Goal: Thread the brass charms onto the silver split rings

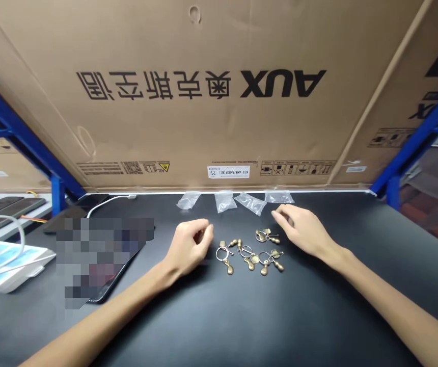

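Note:
Several metal rings with small brass-coloured gourds and other charms lie on the black table. One keyring (225, 255) is nearest my left hand (191, 246), whose fingers are curled just to its left with nothing seen in them. Two more sit to the right of it, a middle keyring (249, 257) and a right keyring (270, 261). Farther back, the fourth keyring (267, 235) lies a little left of my right hand (305, 229). The fingers of my right hand are curled together, and nothing shows between them. Neither hand touches a keyring.
Clear plastic bags (225, 201) lie in a row behind the keyrings. A large cardboard box (203, 127) stands along the back of the black table (211, 326). Blue metal posts rise at both sides. At left are a blurred-out dark device, a white cable (108, 202) and a white-and-blue box (8, 262).

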Tool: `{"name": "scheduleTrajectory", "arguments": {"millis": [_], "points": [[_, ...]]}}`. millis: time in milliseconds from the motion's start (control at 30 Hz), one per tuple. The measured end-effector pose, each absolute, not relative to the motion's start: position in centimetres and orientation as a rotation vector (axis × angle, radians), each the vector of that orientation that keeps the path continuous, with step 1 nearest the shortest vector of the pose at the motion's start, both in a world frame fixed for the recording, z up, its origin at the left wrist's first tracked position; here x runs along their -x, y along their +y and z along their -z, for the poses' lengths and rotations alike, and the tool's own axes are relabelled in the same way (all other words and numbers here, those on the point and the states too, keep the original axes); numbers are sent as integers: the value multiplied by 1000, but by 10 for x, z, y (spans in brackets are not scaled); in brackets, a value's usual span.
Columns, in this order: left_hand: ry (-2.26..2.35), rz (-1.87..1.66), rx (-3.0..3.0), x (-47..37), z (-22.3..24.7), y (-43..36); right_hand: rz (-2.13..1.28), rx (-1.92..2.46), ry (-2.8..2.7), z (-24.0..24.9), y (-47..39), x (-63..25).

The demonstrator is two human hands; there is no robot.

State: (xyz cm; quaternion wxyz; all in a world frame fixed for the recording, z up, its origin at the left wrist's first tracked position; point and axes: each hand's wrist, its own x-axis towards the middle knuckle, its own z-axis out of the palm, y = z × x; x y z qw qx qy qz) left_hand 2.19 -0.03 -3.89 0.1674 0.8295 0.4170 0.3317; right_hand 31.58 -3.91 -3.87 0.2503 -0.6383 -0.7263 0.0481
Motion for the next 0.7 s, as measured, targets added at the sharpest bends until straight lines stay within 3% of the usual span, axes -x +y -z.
{"name": "scheduleTrajectory", "arguments": {"millis": [300,700], "points": [[1426,-909,-1912,-22,43,14,-188,1928,-1829,56,-31,-325],[1389,-881,-1898,-22,45,11,-204,1980,-1861,61,-33,-319]]}}
